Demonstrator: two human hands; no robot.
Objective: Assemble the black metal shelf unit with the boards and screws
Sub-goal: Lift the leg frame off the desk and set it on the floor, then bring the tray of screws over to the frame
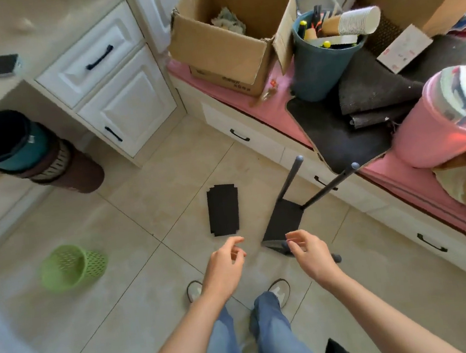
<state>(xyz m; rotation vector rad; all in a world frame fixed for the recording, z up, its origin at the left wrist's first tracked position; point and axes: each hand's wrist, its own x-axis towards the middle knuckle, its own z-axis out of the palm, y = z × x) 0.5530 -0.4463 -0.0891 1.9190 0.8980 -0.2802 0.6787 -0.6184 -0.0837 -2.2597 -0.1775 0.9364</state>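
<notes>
On the tiled floor, far left: green basket [70, 266] on its side, well apart from the work.
Centre floor: loose black board [223, 209] flat on the tile, notched corners, nothing touching it.
Left hand [226, 266]: fingers loosely curled, nothing held, hovering just short of the loose board.
Right hand [308, 250]: relaxed and part open, nothing held, hanging above the near edge of the part-built shelf.
Part-built shelf [285, 219]: 1 board already on the legs, unit tipped on the floor, 2 legs [291, 180] slanting up toward the pink bench [262, 110].
Step in hand, as judged: fetching the loose board as the next tier.
How to do it well: steady the frame with the right hand, lift the board flat, match its notches to the legs before any screw.
Screws: none visible.
</notes>
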